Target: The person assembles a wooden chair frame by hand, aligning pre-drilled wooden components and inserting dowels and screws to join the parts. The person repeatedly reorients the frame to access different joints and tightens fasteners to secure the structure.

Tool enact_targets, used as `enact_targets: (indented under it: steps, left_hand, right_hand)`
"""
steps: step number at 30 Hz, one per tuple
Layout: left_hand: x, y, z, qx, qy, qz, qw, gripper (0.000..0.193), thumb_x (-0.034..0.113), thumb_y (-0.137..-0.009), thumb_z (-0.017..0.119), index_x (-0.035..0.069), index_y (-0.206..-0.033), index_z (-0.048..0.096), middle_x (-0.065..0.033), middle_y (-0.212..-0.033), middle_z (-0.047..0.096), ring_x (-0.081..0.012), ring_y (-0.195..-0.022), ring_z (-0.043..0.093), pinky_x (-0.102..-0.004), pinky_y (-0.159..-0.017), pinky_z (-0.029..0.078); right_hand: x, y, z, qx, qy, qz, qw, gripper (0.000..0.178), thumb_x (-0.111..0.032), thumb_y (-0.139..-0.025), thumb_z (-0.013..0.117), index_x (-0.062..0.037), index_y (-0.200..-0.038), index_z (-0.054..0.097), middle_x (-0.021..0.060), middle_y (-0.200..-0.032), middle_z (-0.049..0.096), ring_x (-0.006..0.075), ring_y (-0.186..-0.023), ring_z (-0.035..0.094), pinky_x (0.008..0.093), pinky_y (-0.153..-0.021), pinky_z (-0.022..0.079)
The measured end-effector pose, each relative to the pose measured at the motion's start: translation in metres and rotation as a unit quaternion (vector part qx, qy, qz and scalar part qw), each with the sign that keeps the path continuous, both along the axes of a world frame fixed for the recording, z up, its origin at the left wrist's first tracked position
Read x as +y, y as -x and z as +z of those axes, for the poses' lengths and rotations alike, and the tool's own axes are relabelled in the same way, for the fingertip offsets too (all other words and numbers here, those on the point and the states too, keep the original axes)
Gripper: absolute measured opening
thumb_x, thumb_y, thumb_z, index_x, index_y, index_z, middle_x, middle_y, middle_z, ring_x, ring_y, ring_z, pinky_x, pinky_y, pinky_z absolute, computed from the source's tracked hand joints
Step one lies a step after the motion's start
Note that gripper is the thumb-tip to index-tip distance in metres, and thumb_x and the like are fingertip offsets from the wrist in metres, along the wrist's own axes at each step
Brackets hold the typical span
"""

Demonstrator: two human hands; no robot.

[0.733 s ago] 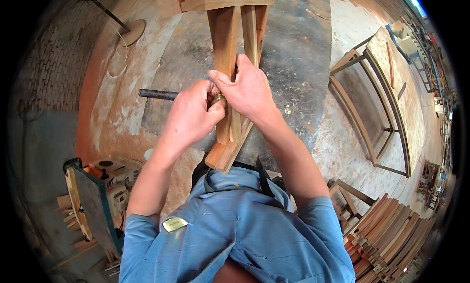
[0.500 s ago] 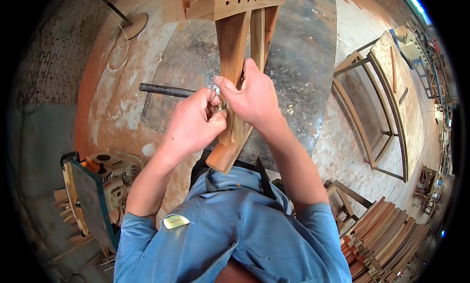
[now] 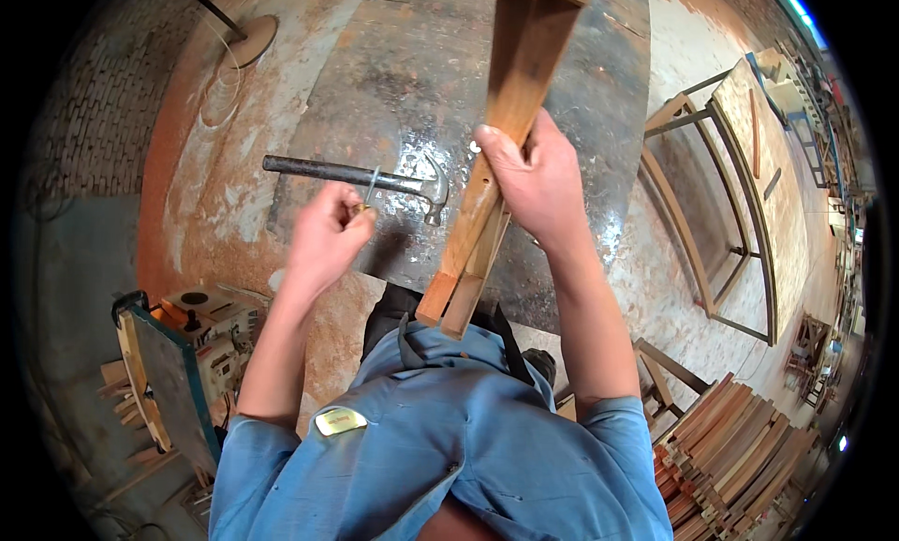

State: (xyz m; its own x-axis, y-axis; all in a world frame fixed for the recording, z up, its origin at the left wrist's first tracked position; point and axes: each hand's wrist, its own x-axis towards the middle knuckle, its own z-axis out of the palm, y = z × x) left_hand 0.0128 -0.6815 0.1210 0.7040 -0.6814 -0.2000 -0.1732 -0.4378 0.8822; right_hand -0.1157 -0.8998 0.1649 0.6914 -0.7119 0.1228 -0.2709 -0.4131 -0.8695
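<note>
A wooden frame piece (image 3: 510, 119), its legs narrowing toward me, slants from the top edge of the view down to my lap. My right hand (image 3: 541, 180) is closed around its middle, thumb lying across the near face. A small hole shows in the wood just below that thumb. Left of the frame, my left hand (image 3: 328, 232) pinches a small metal bolt-like piece (image 3: 373, 183) with a thin pale shaft and a brass-coloured end. Right behind that hand a claw hammer (image 3: 403, 181) with a dark handle lies on the dark worktop (image 3: 375, 91).
A machine with a teal-edged panel (image 3: 173, 372) stands at the lower left. On the right is a metal-framed table (image 3: 763, 194) with a pale top. Stacked wooden strips (image 3: 740, 447) fill the lower right. A round base with a pole (image 3: 251, 41) stands at the upper left.
My left hand has drawn away from the wood to the left, holding the small metal piece. The frame has turned, its upper end shifting right and up, and my right hand has moved right with it.
</note>
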Motion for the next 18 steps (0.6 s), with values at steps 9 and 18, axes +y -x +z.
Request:
enact_targets:
  steps: [9,18]
  left_hand:
    - [0.028,0.013,-0.191,-0.299,-0.153,-0.173,0.926,0.022,0.024,-0.083,0.068,0.008,-0.096,0.061,-0.0114,-0.097,0.057,-0.0346,-0.085,0.062,-0.0447,-0.07,0.052]
    - [-0.031,0.02,-0.02,-0.048,0.032,-0.145,0.988,0.062,0.026,-0.079,0.071,-0.002,-0.13,0.05,-0.017,-0.127,0.054,-0.0271,-0.109,0.058,-0.0344,-0.088,0.049]
  right_hand:
    - [0.0,0.013,-0.012,-0.036,-0.099,-0.001,0.994,0.036,-0.029,-0.083,0.068,-0.0006,-0.104,0.059,0.017,-0.084,0.067,0.0299,-0.08,0.068,0.0359,-0.071,0.051]
    - [0.004,0.014,-0.01,-0.018,-0.058,-0.01,0.998,0.047,-0.039,-0.08,0.073,0.0014,-0.099,0.059,0.02,-0.081,0.066,0.0353,-0.079,0.067,0.0382,-0.07,0.051]
